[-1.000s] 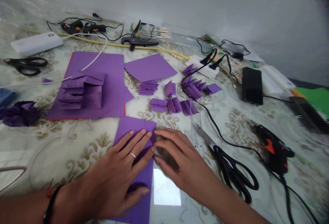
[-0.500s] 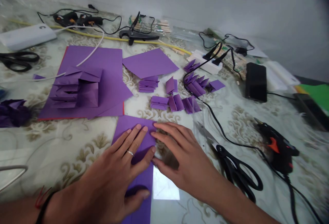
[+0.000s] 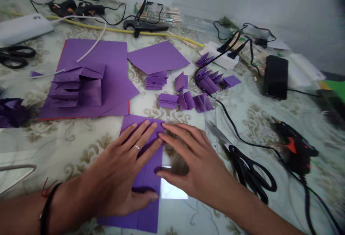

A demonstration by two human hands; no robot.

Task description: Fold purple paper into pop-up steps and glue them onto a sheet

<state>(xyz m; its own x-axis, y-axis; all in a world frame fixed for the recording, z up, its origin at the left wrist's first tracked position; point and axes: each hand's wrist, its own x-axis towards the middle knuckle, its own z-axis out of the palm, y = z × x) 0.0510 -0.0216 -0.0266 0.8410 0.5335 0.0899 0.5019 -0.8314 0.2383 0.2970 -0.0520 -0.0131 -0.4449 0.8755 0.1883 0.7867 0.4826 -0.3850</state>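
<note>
A long purple paper sheet (image 3: 151, 181) lies on the table in front of me, with lengthwise creases in its lower part. My left hand (image 3: 126, 166) rests flat across it, fingers spread, a ring on one finger. At the sheet's right edge, my right hand (image 3: 191, 159) touches with its fingertips and thumb; the fingers are apart and slightly bent. Just beyond the sheet are several small folded purple paper pieces (image 3: 168, 100). To the left stands a pleated purple paper piece (image 3: 90, 87) on a stack of purple sheets (image 3: 114, 58).
Black-handled scissors (image 3: 250, 174) and a clear ruler (image 3: 211, 123) lie right of my right hand. Farther right is a glue gun (image 3: 296, 145) with its cord. A white power strip (image 3: 221, 55), a black cutter (image 3: 142, 24) and a second pair of scissors (image 3: 16, 55) lie farther back.
My view has tilted slightly, so more of the sheet's near end shows. Both hands stay on the sheet; my right thumb has slid a little toward me along its edge.
</note>
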